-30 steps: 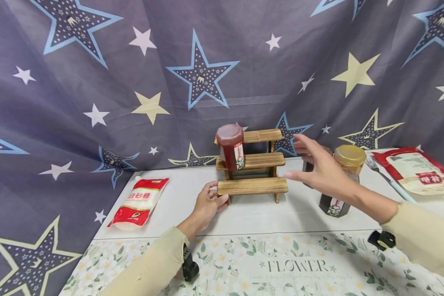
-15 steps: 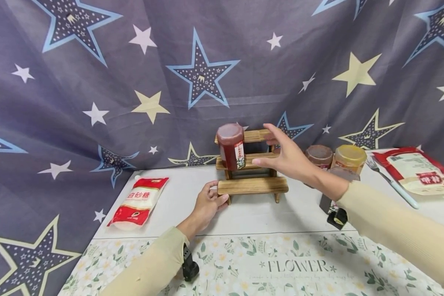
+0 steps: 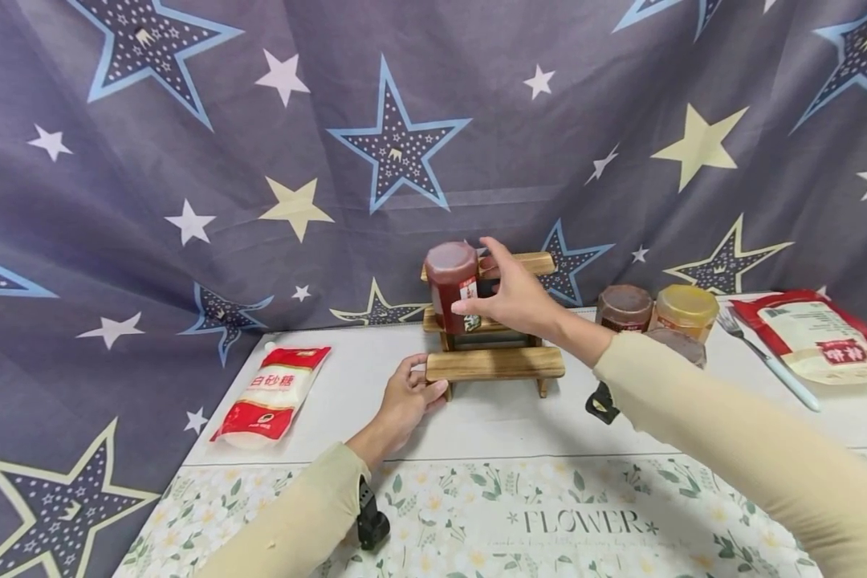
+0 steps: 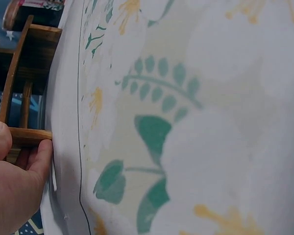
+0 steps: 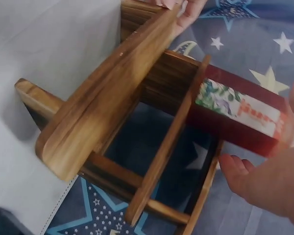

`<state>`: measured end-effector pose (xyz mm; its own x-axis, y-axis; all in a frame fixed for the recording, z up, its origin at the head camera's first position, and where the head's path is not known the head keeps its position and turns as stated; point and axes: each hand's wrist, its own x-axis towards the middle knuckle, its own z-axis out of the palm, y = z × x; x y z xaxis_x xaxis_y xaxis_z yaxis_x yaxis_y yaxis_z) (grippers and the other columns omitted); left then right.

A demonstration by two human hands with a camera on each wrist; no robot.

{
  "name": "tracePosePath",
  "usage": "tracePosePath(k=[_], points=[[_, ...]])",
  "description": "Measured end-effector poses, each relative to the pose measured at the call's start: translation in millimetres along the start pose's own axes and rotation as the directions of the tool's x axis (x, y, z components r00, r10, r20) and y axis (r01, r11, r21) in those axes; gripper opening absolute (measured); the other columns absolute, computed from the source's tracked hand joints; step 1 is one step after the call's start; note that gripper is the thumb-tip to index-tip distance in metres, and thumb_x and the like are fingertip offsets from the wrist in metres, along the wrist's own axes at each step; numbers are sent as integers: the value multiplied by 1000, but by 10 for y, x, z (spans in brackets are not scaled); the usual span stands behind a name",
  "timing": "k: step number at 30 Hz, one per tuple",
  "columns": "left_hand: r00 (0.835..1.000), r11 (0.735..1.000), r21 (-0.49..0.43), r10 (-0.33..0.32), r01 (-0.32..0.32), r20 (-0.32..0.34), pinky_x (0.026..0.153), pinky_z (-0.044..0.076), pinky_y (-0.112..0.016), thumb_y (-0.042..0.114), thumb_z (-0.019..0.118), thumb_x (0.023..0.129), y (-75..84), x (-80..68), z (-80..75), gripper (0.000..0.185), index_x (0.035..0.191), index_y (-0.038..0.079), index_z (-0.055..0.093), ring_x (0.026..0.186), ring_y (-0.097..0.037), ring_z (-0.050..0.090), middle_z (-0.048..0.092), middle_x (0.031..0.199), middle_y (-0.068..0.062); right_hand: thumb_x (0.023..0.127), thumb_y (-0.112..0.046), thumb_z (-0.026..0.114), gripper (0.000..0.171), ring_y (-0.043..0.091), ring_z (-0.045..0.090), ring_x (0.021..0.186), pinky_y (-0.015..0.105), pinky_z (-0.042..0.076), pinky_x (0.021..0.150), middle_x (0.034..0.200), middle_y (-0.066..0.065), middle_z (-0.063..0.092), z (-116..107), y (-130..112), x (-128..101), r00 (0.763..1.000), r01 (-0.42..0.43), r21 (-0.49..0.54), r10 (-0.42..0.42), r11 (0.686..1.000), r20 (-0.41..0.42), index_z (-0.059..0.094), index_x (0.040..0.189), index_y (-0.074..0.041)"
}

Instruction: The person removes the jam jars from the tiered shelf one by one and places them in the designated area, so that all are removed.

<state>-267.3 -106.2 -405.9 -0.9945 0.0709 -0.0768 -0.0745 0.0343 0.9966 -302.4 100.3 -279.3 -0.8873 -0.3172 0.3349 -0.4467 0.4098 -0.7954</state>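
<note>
At the centre of the head view, the red jar (image 3: 451, 286) is standing on the middle step of the wooden rack (image 3: 494, 363) on the bench (image 3: 506, 417). The right hand (image 3: 514, 297) is reaching around it, fingers spread and not yet closing on the jar. Just below, the left hand (image 3: 405, 399) is gripping the rack's lowest step with curled fingers. A white sugar bag (image 3: 270, 396) is lying at lower left.

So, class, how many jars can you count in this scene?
4: a red jar on the rack's middle step by the right hand; brown-lidded and yellow-lidded jars right of the rack; another mostly hidden behind the sleeve.
</note>
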Motion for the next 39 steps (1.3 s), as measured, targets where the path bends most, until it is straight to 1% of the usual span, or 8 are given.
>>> tracePosePath(k=[4,7,11,15,23,31,35,39], points=[[1000,1000,-2,4,-4,2,92,55,-42,-4,61,92,-6,-1,8,54,140,5,37,104,-31,62,57,113,-21,75,-28,84,93,23,54,112,42,51,94,129,11,52,105,4,38,999,50,3,-50,999,-11,29,148,-9],[1000,1000,-4,5,-5,1,92,55,-42,-4,61,92,-10,0,12,54,140,5,38,103,-29,62,57,114,-21,75,-30,84,85,20,53,113,40,49,96,130,8,51,151,7,67,997,66,-11,-66,998,-41,37,143,-11],[1000,1000,-6,11,-11,5,92,56,-42,-4,61,92,-10,-1,15,54,140,4,37,101,-28,63,57,114,-22,76,-35,83,87,22,48,120,42,46,101,134,10,47,185,7,106,996,24,-46,-28,999,-84,35,144,-9],[1000,1000,-6,10,-10,13,92,56,-42,-3,61,92,-6,-2,17,55,140,4,36,102,-28,62,56,115,-22,76,-35,83,89,24,47,122,43,45,102,136,11,46,209,-1,128,994,-12,-48,7,999,-112,34,145,-8],[1000,1000,-10,2,-2,22,92,56,-40,-2,61,92,9,-2,13,56,141,5,36,102,-27,63,56,115,-22,77,-32,83,79,23,50,116,40,47,99,129,11,51,242,63,151,982,38,-25,-42,999,-182,42,140,-8],[1000,1000,-10,-3,3,7,91,56,-40,-4,61,91,13,-1,10,55,140,6,38,100,-26,63,57,113,-21,79,-28,81,72,21,54,106,37,51,89,124,11,53,257,79,155,978,72,39,-63,997,-197,45,138,-9],[1000,1000,-8,4,-4,8,92,56,-40,-3,61,92,8,2,3,55,140,5,37,102,-28,63,57,114,-22,80,-27,80,68,22,54,102,36,51,85,122,11,53,272,94,163,977,85,71,-69,994,-203,48,137,-9],[1000,1000,-5,5,-5,6,92,56,-41,-3,60,92,-3,6,-3,55,140,5,36,104,-30,62,57,115,-22,79,-25,81,64,21,55,96,32,51,79,117,10,54,289,107,176,976,85,98,-63,992,-208,52,135,-11]])
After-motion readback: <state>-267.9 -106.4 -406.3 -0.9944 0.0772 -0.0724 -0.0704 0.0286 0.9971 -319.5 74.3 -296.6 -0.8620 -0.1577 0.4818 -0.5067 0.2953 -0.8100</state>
